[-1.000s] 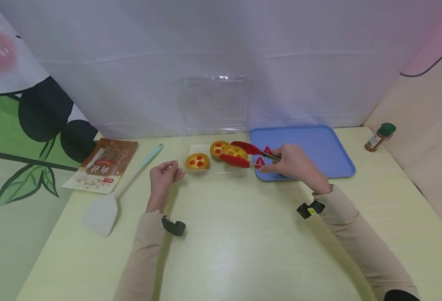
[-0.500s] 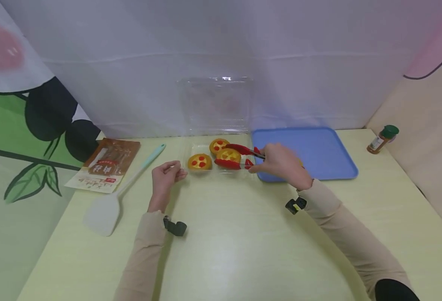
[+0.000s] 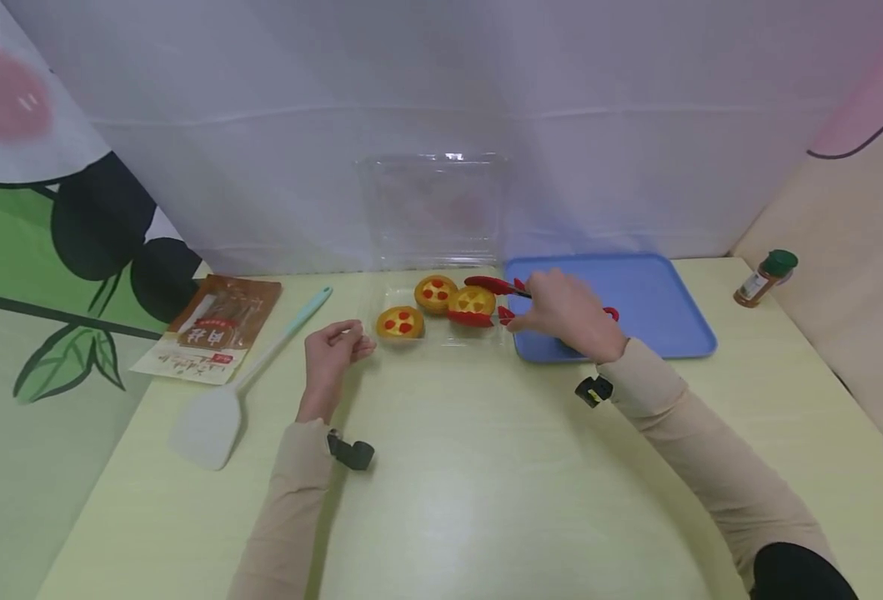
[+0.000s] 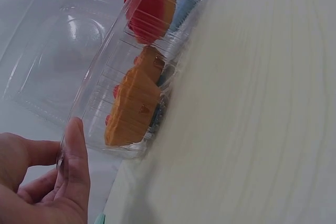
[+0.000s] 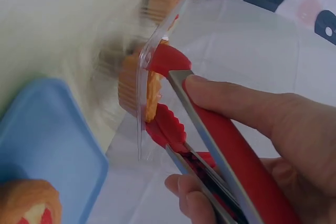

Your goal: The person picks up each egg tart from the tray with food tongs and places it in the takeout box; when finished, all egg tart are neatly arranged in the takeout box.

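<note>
My left hand (image 3: 328, 362) pinches the near-left rim of a clear plastic box (image 4: 97, 74) between thumb and fingers. My right hand (image 3: 570, 315) grips metal tongs with red scalloped heads (image 3: 473, 318). The heads stand on either side of a yellow fluted tart (image 3: 471, 300) at the box's right end; whether they squeeze it I cannot tell. Two more tarts with red spots sit in the box, one at the back (image 3: 436, 294) and one at the front left (image 3: 399, 322). The right wrist view also has a red-spotted tart (image 5: 29, 203) on the blue tray (image 5: 55, 129).
The box's clear lid (image 3: 437, 208) leans upright against the back curtain. To the left lie a brown food pouch (image 3: 212, 325) and a white spatula (image 3: 208, 425) with a turquoise handle. A green-capped spice bottle (image 3: 764, 279) stands at the far right.
The tongs first swung left over the yellow tart, then shifted back right a little, and the tart moved slightly right with them. My left hand has kept its pinch on the box.
</note>
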The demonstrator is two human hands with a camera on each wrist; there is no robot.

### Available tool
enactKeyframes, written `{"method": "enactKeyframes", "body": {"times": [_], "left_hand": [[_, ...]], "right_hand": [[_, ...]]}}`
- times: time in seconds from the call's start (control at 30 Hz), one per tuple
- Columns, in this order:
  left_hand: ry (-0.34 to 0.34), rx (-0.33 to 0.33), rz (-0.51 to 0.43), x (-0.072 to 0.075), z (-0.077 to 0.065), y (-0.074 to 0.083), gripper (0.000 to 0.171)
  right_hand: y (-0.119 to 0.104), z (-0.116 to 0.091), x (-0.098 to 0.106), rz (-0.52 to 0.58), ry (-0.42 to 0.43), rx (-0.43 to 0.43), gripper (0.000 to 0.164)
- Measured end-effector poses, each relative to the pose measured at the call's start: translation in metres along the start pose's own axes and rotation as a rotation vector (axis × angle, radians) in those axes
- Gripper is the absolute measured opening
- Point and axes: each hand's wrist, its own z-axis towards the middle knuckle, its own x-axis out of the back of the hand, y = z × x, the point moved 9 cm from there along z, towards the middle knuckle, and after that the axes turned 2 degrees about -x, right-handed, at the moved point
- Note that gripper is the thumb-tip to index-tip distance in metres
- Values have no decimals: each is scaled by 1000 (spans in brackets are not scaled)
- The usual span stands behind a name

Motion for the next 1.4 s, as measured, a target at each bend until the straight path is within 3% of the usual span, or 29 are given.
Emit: {"method": "enactKeyframes", "body": {"times": [0.2,0.53,0.87,1.2,1.4], "left_hand": [[-17,-11,-5,-3,1,1,37],[-12,5,17,-4,-1,-1,37],[-10,-8,5,-3,1,3,36],[-1,2,18,-4,1,1,35],[9,15,14,-3,0,1,34]], "right_hand": [[-1,8,0,-116,46,2,57],[0,7,-12,-8,24,28,56],[1,15,-5,-130,112,35,57],[0,15,-5,-146,156,52,59],[0,10,3,-141,156,46,46]]}}
